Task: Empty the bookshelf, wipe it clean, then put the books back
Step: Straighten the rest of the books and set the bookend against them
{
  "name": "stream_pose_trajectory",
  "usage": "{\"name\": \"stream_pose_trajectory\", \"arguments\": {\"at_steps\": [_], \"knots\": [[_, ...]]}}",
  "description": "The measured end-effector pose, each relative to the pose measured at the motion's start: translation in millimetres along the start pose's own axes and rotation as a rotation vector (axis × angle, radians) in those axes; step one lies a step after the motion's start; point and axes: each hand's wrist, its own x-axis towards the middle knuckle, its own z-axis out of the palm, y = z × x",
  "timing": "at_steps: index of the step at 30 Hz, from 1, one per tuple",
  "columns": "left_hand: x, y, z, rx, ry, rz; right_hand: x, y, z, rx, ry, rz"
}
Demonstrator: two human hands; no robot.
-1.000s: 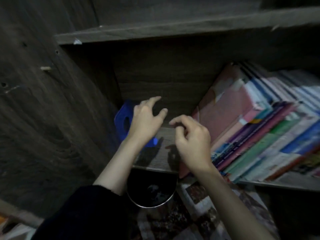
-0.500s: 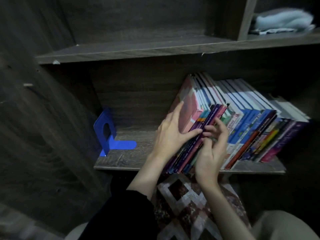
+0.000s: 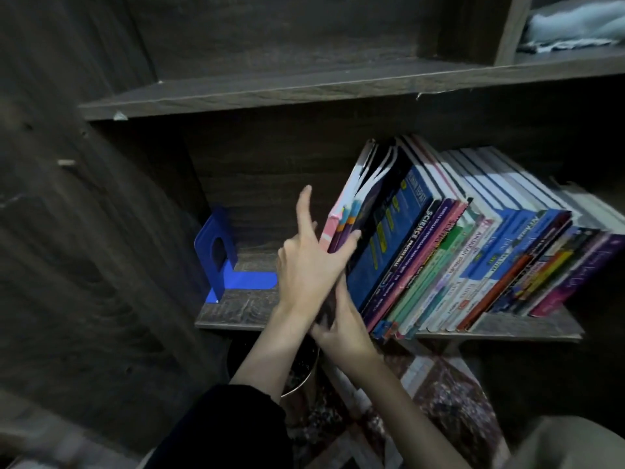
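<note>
A row of books [image 3: 473, 265] leans to the left on the dark wooden shelf [image 3: 236, 309]. My left hand [image 3: 311, 265] holds the leftmost thin books, pink-covered [image 3: 334, 225]: fingers flat up the cover, thumb across their spines. These books are parted slightly from the blue one beside them. My right hand [image 3: 345, 330] reaches up from below to the lower edge of the same books, its fingertips hidden behind my left hand. A blue metal bookend [image 3: 220, 252] stands on the bare left part of the shelf.
An upper shelf board [image 3: 304, 93] runs above, with a pale folded cloth [image 3: 575, 25] at top right. The cabinet's side wall [image 3: 101, 231] closes off the left. Below the shelf sit a round metal container [image 3: 301, 374] and a patterned mat [image 3: 439, 384].
My hands left the bare shelf near the bookend and went right to the books. My left hand now grips the leftmost ones, and my right hand has dropped to their lower edge.
</note>
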Motion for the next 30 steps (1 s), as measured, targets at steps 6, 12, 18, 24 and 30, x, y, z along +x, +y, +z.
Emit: {"name": "stream_pose_trajectory", "arguments": {"at_steps": [6, 12, 18, 24, 30], "knots": [[8, -20, -12, -0.102, 0.034, 0.16, 15, 8, 7, 0.072, -0.141, 0.08], [15, -40, -32, -0.251, 0.12, 0.095, 29, 24, 40, -0.097, -0.173, 0.078], [22, -61, -67, -0.296, 0.24, 0.075, 41, 11, 86, -0.196, -0.093, -0.031], [38, -87, -92, -0.208, 0.322, 0.069, 57, 2, 119, -0.202, -0.179, -0.067], [41, -118, -98, -0.088, 0.408, -0.061, 72, 15, 133, -0.275, -0.346, -0.101]]}}
